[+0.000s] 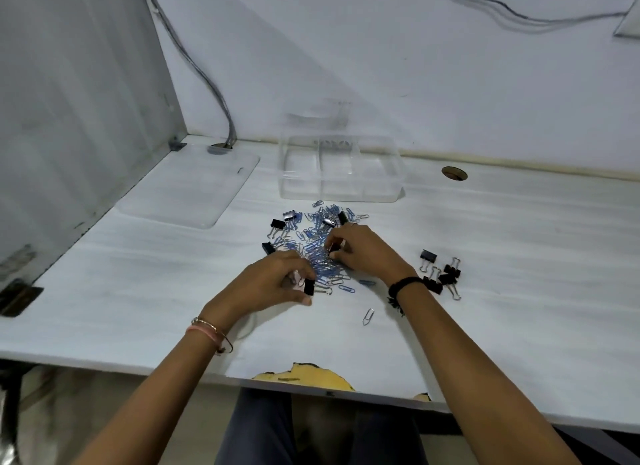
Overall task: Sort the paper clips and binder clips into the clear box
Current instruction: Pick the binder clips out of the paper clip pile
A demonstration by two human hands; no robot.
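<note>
Left grip (pixel 277 281) pinches a binder clip (pixel 309 287); right grip (pixel 360 248) (contents unclear) could drag tangled clips (pixel 320 253) off the counter (pixel 519 256).

The right hand (pixel 363 253) covers part of the heap of blue and silver paper clips (pixel 317 246), so its grip is unclear. The clear plastic compartment box (pixel 341 168) behind the heap is blurred, its contents unreadable. A grey cable (pixel 519 12) leaves the top edge.

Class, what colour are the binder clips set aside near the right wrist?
Black bodies with silver wire handles, clearest in the head view.
</note>
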